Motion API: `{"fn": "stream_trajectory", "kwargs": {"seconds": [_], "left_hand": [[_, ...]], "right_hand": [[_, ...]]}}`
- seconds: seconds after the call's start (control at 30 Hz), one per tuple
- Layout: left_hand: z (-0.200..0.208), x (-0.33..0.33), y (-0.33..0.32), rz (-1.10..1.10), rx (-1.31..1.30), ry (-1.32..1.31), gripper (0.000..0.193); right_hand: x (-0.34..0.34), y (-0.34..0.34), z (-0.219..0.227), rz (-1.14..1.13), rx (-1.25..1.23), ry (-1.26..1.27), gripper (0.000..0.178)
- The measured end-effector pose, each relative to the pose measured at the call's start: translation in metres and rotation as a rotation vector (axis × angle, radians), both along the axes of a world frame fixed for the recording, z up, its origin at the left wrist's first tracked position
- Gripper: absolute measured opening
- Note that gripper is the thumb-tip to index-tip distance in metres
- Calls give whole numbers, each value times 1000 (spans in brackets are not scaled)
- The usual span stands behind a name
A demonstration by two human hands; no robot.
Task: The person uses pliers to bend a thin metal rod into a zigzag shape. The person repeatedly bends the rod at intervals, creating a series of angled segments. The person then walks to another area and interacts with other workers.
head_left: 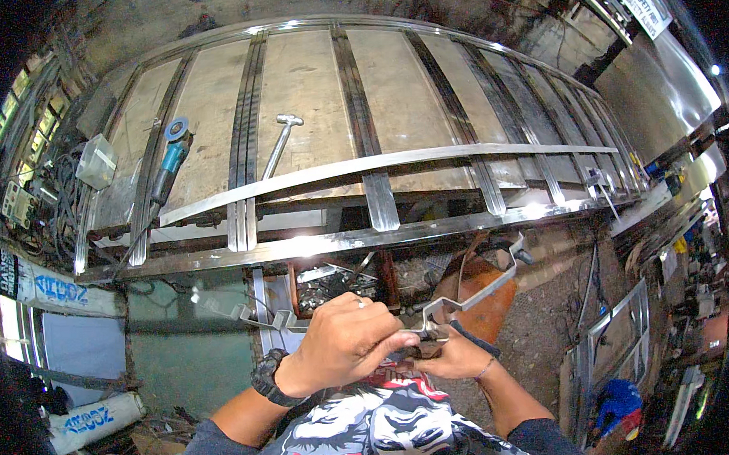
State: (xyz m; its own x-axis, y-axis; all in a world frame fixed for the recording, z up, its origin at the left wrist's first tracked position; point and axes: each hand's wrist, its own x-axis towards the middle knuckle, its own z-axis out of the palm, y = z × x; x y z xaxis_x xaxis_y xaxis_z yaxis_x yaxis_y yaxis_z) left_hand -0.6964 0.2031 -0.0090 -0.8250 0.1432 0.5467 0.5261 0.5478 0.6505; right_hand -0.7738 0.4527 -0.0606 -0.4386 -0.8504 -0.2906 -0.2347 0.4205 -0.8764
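Observation:
A bent metal strip point(485, 293) with stepped, angular folds crosses in front of my body, its ends reaching out to the left and right. My left hand point(350, 343), with a dark watch at the wrist, is closed over the middle of it. Just to the right, my right hand point(455, 358) grips the strip from below, its fingers partly hidden. A dark bar-like piece point(474, 339) shows beside the right hand; what it belongs to is unclear. The strip's left part looks blurred.
Beyond stands a long metal frame point(320, 244) with crossbars over a tan surface. On it lie a hammer point(280, 143), an angle grinder point(168, 168) and a long flat bar point(328, 168). A bin of metal scraps point(334, 285) sits below its near edge.

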Motion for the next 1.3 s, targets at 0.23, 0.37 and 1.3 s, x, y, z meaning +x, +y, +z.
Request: {"fn": "stream_trajectory", "kwargs": {"seconds": [0.23, 0.37, 1.3], "left_hand": [[3, 0, -10, -58, -5, 55, 21], [6, -1, -10, -76, 41, 57, 22], [-5, -1, -14, -177, 315, -103, 16]], "right_hand": [[-3, 2, 13, 45, -94, -46, 38], [-1, 24, -4, -34, -27, -286, 50], [12, -9, 38, 10, -271, -329, 37]]}}
